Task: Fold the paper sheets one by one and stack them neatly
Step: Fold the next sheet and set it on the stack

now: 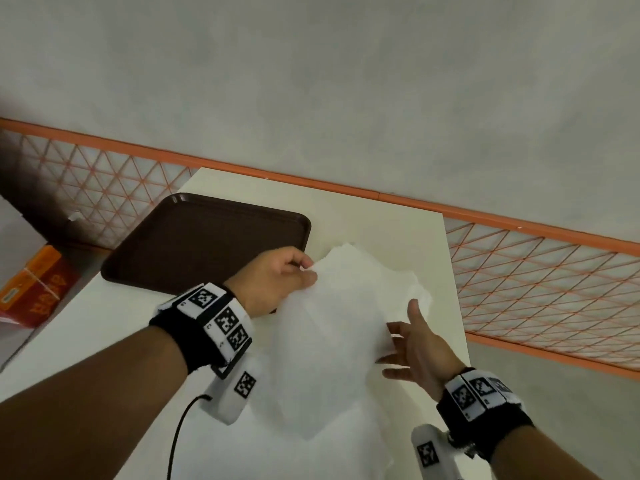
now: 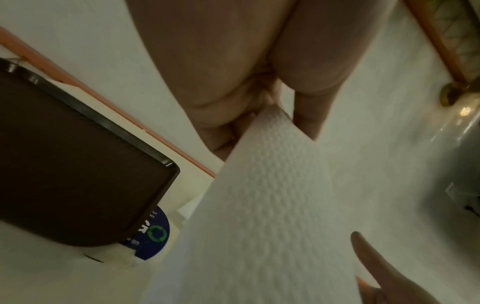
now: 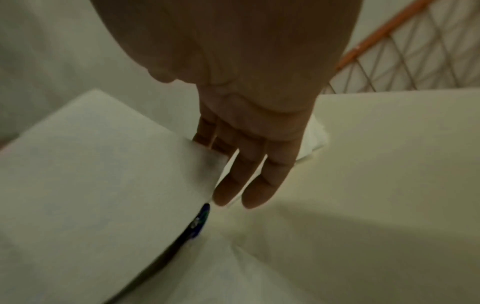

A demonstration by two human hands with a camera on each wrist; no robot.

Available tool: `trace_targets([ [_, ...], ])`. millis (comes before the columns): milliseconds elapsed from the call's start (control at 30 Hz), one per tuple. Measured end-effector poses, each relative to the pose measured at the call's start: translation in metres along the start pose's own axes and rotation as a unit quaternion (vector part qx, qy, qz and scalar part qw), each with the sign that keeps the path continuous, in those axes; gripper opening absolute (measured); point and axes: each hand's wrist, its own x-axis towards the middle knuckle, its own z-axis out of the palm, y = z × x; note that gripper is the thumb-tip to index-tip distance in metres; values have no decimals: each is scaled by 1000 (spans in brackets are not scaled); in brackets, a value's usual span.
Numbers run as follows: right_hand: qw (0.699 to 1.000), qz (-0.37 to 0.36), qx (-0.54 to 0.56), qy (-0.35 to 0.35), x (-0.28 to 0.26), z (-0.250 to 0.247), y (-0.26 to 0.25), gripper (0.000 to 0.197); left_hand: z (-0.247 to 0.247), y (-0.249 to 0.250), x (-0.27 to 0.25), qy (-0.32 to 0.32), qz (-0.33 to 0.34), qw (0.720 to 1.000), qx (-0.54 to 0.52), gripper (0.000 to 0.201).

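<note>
Head view shows a white paper sheet (image 1: 332, 341) lifted above the cream table (image 1: 398, 223), hanging in a slanted, slightly crumpled spread between the two hands. The left hand (image 1: 273, 278) pinches the sheet's upper left corner between thumb and fingers; in the left wrist view that corner disappears between the thumb (image 2: 309, 115) and the curled fingers, and the sheet's dimpled, embossed surface (image 2: 272, 205) runs down and away from the grip. The right hand (image 1: 415, 344) is at the sheet's right edge with its fingers spread and mostly straight. From the right wrist view two fingers (image 3: 249, 181) hang free in front of the edge while the others slip behind the paper (image 3: 91, 174); whether they actually pinch it I cannot tell.

Under the raised sheet, more white paper (image 1: 415, 289) lies on the table by the right hand's fingertips, its outline hard to separate from the sheet above.

Just left of the sheet, a dark brown tray (image 1: 194, 244) sits on the table, partly covered by the left hand. A blue round label with a green recycling mark (image 2: 153, 234) peeks out beside the tray's corner in the left wrist view. An orange mesh barrier (image 1: 540, 282) runs along the table's far side, and an orange box (image 1: 31, 285) stands off to the left.
</note>
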Motion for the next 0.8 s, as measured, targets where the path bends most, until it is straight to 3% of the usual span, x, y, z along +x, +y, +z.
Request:
trace_targets([
  [200, 994, -40, 88, -48, -12, 13, -4, 67, -3, -14, 4, 164, -12, 986, 19, 7],
  [367, 987, -18, 140, -75, -9, 32, -1, 58, -11, -21, 0, 206, -39, 977, -28, 22],
  [500, 989, -45, 132, -59, -9, 46, -3, 36, -13, -16, -6, 229, -24, 973, -6, 28],
  [667, 982, -108, 141, 69, -7, 41, -22, 33, -15, -14, -15, 207, -1, 976, 63, 30],
  [800, 975, -136, 149, 96, -8, 30, -34, 38, -14, -20, -19, 114, -3, 993, 29, 21],
])
